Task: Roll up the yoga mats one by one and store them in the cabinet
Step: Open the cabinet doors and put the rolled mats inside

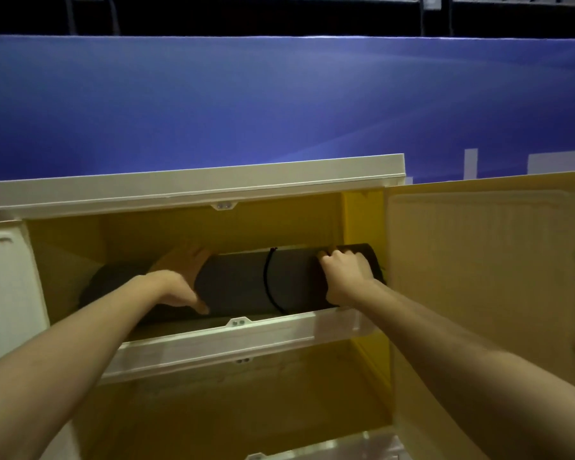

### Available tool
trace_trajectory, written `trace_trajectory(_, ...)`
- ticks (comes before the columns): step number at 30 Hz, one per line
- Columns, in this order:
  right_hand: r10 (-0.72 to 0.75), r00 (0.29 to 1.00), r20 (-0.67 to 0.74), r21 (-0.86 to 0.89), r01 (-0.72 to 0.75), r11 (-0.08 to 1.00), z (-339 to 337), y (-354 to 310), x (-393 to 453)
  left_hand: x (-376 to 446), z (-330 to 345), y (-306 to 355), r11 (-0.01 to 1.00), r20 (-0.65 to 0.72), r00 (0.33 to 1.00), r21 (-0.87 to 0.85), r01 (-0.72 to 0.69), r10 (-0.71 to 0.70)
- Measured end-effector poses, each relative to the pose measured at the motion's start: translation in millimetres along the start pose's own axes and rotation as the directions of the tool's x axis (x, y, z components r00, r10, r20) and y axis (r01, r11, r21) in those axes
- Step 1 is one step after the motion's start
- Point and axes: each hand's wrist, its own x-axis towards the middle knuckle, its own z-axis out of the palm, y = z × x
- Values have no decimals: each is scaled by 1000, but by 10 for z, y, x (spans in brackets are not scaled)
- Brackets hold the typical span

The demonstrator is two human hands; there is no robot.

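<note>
Behind the open yellow cabinet (193, 180) (dim, perhaps plastic), a blue wall (279, 101).

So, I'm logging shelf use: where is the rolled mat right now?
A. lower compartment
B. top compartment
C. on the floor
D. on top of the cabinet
B: the dark rolled mat lies in the cabinet's top compartment, both hands on it.
</note>
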Motion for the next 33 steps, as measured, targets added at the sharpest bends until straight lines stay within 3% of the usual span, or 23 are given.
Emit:
trace_trajectory(2, -13, 998, 62, -5, 13, 1000, 2, -16, 69, 19, 170, -153, 999, -36, 999, 40, 2, -1)
trace_trajectory(4, -11, 993, 119, -59, 18, 998, 58, -52, 100, 43, 434, -211, 995, -176, 984, 98, 35, -17)
trace_trajectory(7, 14, 998, 66, -170, -3, 986, 173, -67, 144, 37, 559, -146, 980, -381, 924, 187, 73, 4)
trace_trajectory(11, 4, 998, 60, -144, 4, 990, 315, 100, 231, -30, 387, -215, 973, -324, 936, 218, -70, 140)
trace_trajectory(14, -25, 995, 92, -93, 33, 995, 299, 155, 232, -89, 243, -351, 987, -266, 962, -123, -104, 68)
trace_trajectory(16, 10, 991, 134, 59, -18, 998, 201, 146, 208, -89, 214, -369, 975, -272, 962, -203, -95, 37)
trace_trajectory(19, 69, 993, 96, 308, -96, 947, 15, 104, 131, -193, 204, -225, 992, -255, 966, -125, 1, -33)
trace_trajectory(22, 106, 994, -8, 362, -96, 927, -156, -83, -91, -451, 96, -43, 999, -247, 968, -1, 42, -41)
trace_trajectory(25, 22, 1000, -1, 378, -20, 926, -392, -295, -369, -802, -20, 187, 995, -259, 966, 98, 7, 18)
trace_trajectory(28, -27, 999, -38, 422, 40, 906, -701, -444, -629, -1157, -99, 409, 996, -405, 914, 82, 21, 14)
trace_trajectory(30, -8, 995, -98, 506, 57, 861, -974, -480, -878, -1507, -210, 431, 994, -536, 842, 41, 97, -60)
trace_trajectory(33, 10, 980, -200, 453, 83, 887, -1376, -416, -1270, -2094, -448, 244, 972, -600, 773, -32, 235, -206)
